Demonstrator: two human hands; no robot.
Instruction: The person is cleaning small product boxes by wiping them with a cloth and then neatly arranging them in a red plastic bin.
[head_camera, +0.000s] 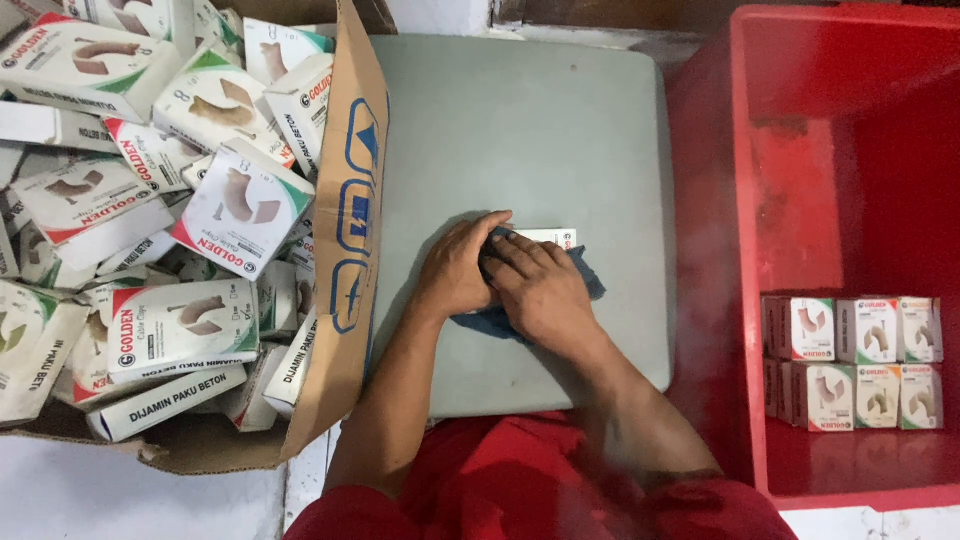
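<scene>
Far left: open cardboard carton (345, 250) heaped with small white boxes (240, 205). Centre: grey tabletop (520, 120). Left forearm angled up from a red lap, left hand (455, 270) curled over the near end of a small white box (545, 238), steadying it. Right hand (535, 290) flat, fingers spread, pressing a dark blue cloth (495, 320) onto that box. Far right: red crate (800, 200) with like boxes stacked neatly (855, 360).
</scene>
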